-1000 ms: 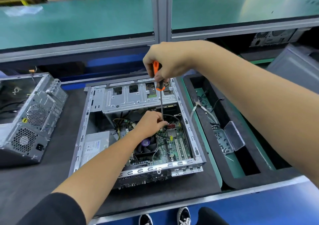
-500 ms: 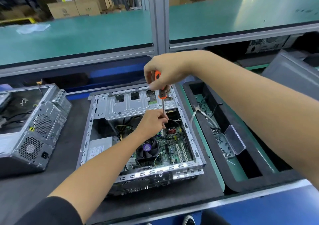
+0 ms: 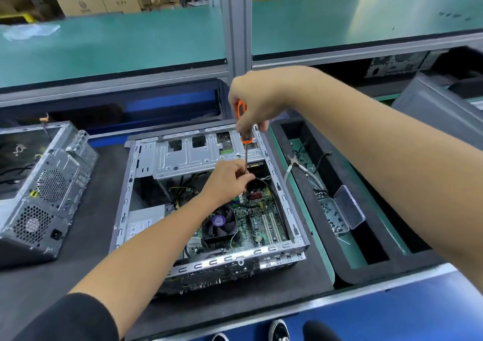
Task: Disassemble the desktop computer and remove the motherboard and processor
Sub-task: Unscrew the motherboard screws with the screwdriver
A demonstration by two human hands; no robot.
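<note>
- The open computer case (image 3: 209, 204) is lying on its side on the dark mat of the counter (image 3: 91, 236), directly in front of the person, with its inside facing up.
- The right hand (image 3: 254, 103) is hovering above the far end of the case, fingers curled tight round the orange handle of a screwdriver (image 3: 245, 142) and holding it nearly upright.
- The screwdriver's thin shaft is running straight down past the metal drive cage (image 3: 198, 157) into the case.
- The left hand (image 3: 230, 178) is reaching in from the near side, fingertips pinching the lower part of the shaft, just beyond the cage's near edge.
- The tip is hidden behind those fingers, so I cannot tell what it is touching.
- The green motherboard (image 3: 264, 218) is sitting flat on the floor of the case, just below and in front of the left hand.
- The black cooler fan (image 3: 219, 223) with its purple centre label is sitting on the board, just under the left wrist; the processor itself is not visible.
- The grey power supply (image 3: 143, 220) is lying in the left part of the case, beside the left forearm.
- To the right, a black tray (image 3: 352, 267) is holding a clear box of screws (image 3: 333, 218) with its lid standing open.
- To the left, a second computer case (image 3: 44, 191) is standing apart on the counter.
</note>
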